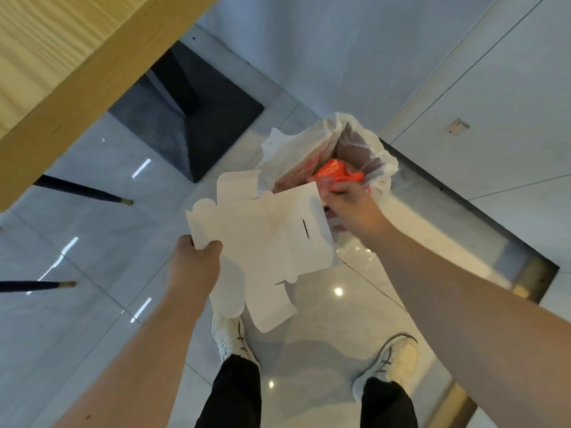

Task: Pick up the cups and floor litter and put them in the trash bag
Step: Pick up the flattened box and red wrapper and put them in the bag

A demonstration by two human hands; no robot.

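A white trash bag (383, 162) stands open on the floor ahead of me, with red-printed wrappers showing inside. My right hand (355, 208) is at the bag's mouth, fingers closed on a crumpled orange plastic wrapper (335, 173). My left hand (197, 261) grips the left edge of a large flattened white cardboard box (268, 239), held in the air just in front of the bag. The box hides the bag's near rim. No cups are in view.
A light wooden tabletop (61, 72) fills the upper left, with its dark pyramid base (191, 118) on the glossy tile floor. Two dark chair legs (86, 193) reach in from the left. A wall and metal floor strip (463, 211) run along the right. My white shoes (231, 338) are below.
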